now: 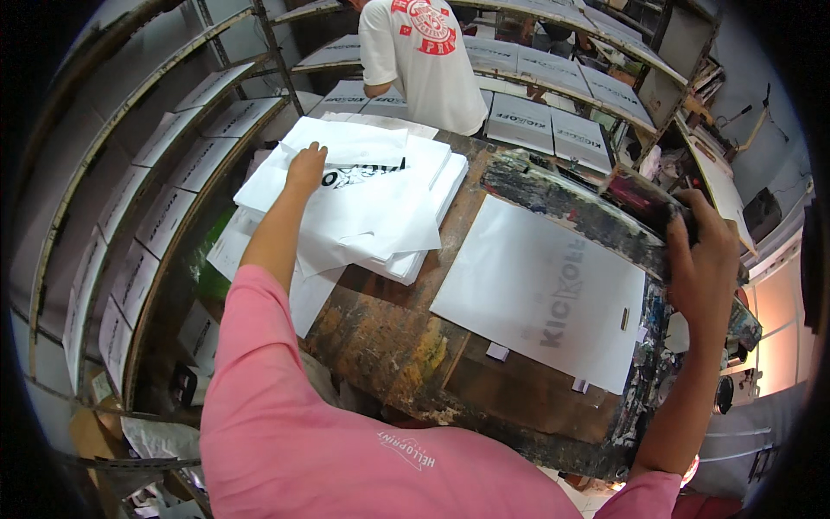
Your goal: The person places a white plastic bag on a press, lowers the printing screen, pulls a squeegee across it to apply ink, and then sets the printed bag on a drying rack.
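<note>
- Left hand [304,169], ten o'clock: fingers partly curled, slightly apart, on the top white sheet [363,143] of the paper stack [415,264]. Whether they pinch its edge or only rest there, I cannot tell; being loose and unevenly layered, the sheet seems to ask for a light touch.
- Right hand [705,246], three o'clock: thumb and fingers bent around the near end of a dark frame [635,195], apparently gripping it, though the palm hides how tightly. Such a hold would steady the frame and keep it tilted clear of the board.
- Flat white sheet [501,259], between three and four o'clock: lies square on the worktable [380,333], its lettering grey and pale. Small white tabs [497,352] sit along its five-to-six o'clock edge, probably as position marks.
- Paper stack: just past the flat sheet's nine o'clock side, presumably for easy left-hand reach.
- Co-worker in a white shirt [424,78], twelve o'clock, back turned.
- Shelving [251,108], nine o'clock: lettered sheets laid out singly, perhaps so faces stay apart.
</note>
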### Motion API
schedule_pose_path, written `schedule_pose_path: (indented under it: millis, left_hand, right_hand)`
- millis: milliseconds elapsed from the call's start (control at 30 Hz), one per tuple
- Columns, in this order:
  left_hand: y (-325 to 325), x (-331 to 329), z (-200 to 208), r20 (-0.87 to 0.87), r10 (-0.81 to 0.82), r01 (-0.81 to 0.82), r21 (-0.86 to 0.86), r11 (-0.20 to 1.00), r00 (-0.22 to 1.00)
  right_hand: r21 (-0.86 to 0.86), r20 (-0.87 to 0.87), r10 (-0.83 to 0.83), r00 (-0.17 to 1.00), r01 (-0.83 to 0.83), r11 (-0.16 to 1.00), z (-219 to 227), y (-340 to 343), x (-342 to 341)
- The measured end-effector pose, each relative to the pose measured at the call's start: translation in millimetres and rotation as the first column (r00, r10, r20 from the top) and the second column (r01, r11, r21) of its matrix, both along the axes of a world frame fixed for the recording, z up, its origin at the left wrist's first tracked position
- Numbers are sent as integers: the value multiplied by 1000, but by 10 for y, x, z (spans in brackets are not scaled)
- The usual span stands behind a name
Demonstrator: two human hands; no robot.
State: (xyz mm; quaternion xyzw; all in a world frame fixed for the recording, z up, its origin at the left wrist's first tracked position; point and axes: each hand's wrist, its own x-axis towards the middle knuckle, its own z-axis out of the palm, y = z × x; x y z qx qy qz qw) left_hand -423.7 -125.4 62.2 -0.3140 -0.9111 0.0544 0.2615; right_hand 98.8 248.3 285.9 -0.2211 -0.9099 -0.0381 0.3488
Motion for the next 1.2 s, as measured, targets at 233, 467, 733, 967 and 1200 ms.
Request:
schedule_pose_path:
  millis: [233,467,733,967,1200]
  left_hand:
    - [-135,-434,0,92,62,-38,-244,969,994]
    - [-111,-404,224,147,-113,132,-128,983,983]
    - [-130,-667,169,89,40,-28,-138,990,995]
    - [68,-1551,46,261,146,-241,383,892,954]
    - [204,-991,-123,142,14,-98,600,794,990]
  right_hand:
    - [63,-4,-7,1000,8,998,9,99,-67]
    - [-60,191,39,981,-28,998,107,486,90]
    - [-183,147,155,977,-127,975,3,731,177]
    - [-122,227,78,971,-51,991,256,414,77]
    - [-47,82,59,995,-55,997,227,169,-154]
